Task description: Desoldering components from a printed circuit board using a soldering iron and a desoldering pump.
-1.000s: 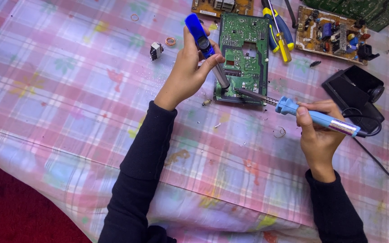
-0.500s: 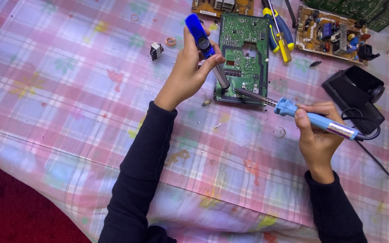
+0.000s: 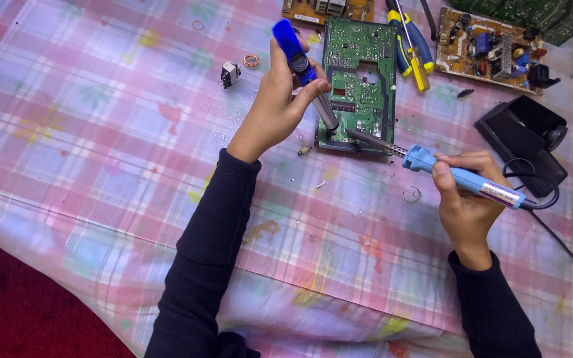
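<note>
The left hand gripped a blue plastic desoldering pump, the right hand a blue-handled soldering iron, both metal tips meeting on the green rectangular circuit board lying on the checked worktop.

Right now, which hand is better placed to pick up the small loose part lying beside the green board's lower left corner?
Probably the left hand: it hovers just above the loose part. The right hand sits farther away, and both are occupied: desoldering pump left, soldering iron right.
</note>
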